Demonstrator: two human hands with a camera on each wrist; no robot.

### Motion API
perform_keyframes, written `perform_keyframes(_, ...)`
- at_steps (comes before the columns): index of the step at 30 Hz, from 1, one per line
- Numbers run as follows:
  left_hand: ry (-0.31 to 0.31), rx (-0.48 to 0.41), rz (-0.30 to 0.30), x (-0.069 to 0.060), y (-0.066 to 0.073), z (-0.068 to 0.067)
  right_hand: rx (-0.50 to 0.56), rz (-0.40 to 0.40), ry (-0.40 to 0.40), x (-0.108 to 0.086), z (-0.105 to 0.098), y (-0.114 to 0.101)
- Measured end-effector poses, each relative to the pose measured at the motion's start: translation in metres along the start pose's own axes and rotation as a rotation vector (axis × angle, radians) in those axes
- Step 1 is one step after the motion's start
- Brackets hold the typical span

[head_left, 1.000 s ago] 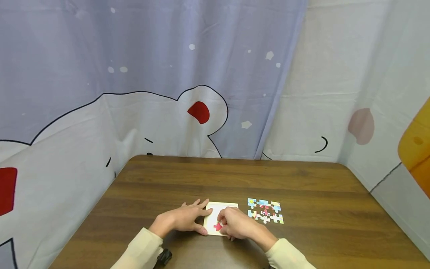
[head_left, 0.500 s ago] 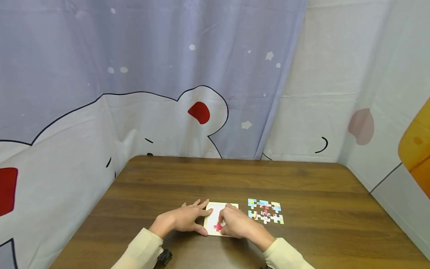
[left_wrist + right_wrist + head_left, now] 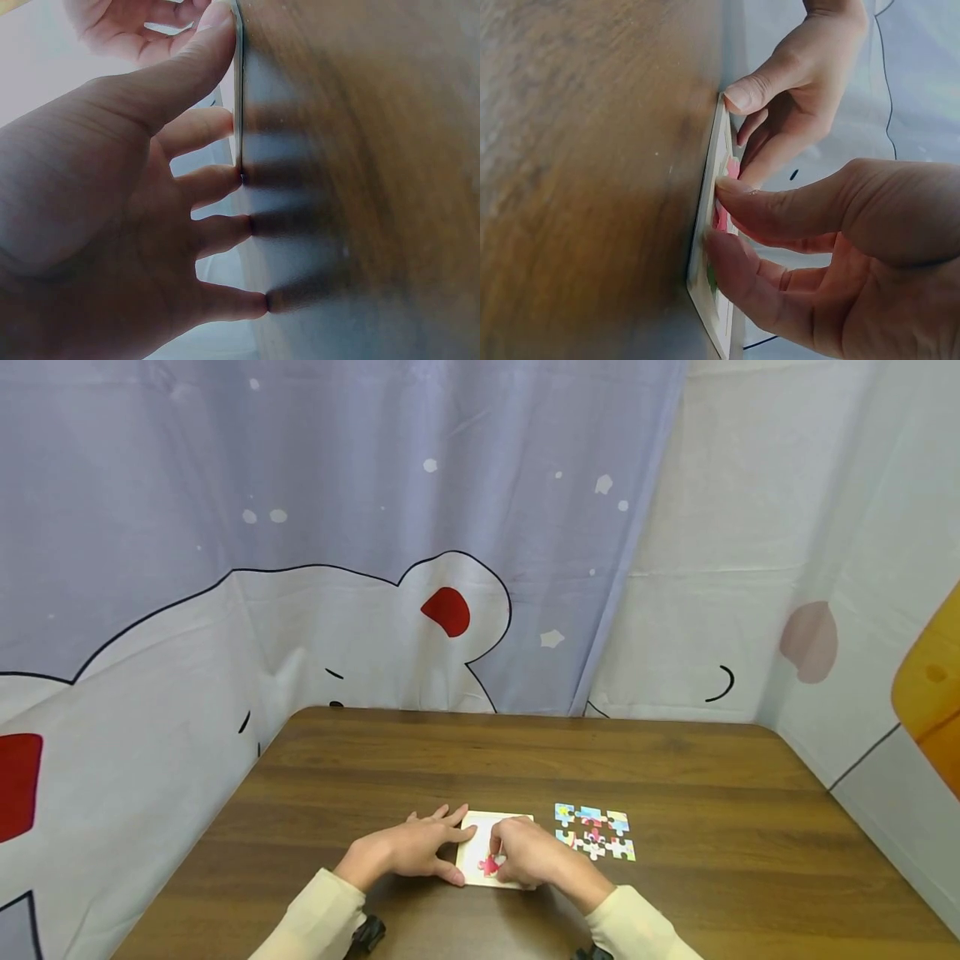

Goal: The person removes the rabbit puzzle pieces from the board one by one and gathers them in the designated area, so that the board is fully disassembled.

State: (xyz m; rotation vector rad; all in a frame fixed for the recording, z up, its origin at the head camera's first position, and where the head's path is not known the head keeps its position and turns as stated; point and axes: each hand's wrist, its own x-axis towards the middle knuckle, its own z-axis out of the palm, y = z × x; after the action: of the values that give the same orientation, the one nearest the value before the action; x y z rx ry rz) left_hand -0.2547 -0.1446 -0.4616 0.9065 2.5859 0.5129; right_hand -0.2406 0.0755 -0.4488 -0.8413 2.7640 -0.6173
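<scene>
A small, shallow pale square puzzle tray (image 3: pixel 476 843) lies on the table between my hands. My left hand (image 3: pixel 411 848) rests at its left edge with fingers spread, the thumb at the near corner. Over the tray's near right part, my right hand (image 3: pixel 531 855) bends its fingers and thumb around a red-and-white puzzle piece (image 3: pixel 489 865). In the right wrist view the red piece (image 3: pixel 721 217) shows between the thumb and fingertips, low against the tray; part of it is hidden. A bit of green also shows beneath those fingers.
Right of the tray lie several loose jigsaw pieces (image 3: pixel 592 832) in two rows on the wooden table (image 3: pixel 637 760). A printed curtain (image 3: pixel 540 527) hangs behind and beside the table. Dark wrist straps (image 3: pixel 366 935) show near both cuffs.
My right hand has shifted slightly to the right, staying low over the tray at the red piece. The left hand keeps its place, and the loose pieces lie as before.
</scene>
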Motion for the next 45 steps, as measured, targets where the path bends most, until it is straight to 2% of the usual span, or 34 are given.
perform_keyframes(6,0.001,-0.001,-0.003,0.001,0.000,0.000,0.072,0.035,-0.015,-0.001,0.000,-0.001)
perform_keyframes(12,0.000,0.000,-0.008,0.000,0.001,0.000,0.192,0.061,-0.074,0.000,-0.003,0.003)
perform_keyframes(20,-0.012,-0.006,-0.014,0.001,0.002,-0.001,0.251,0.012,-0.135,-0.002,-0.011,0.007)
perform_keyframes(24,-0.013,-0.006,-0.014,0.001,0.001,-0.002,0.265,-0.006,-0.130,-0.004,-0.012,0.008)
perform_keyframes(30,-0.013,-0.003,-0.014,0.001,0.001,-0.001,0.280,-0.052,-0.066,-0.007,-0.014,0.011)
perform_keyframes(36,-0.002,-0.001,-0.006,0.001,0.000,-0.001,0.325,-0.083,-0.024,-0.014,-0.028,0.015)
perform_keyframes(40,-0.010,0.002,-0.015,0.001,-0.001,0.000,0.400,-0.068,-0.041,-0.021,-0.037,0.024)
perform_keyframes(45,-0.015,-0.014,-0.014,0.002,0.000,0.000,0.398,-0.080,-0.057,-0.031,-0.047,0.036)
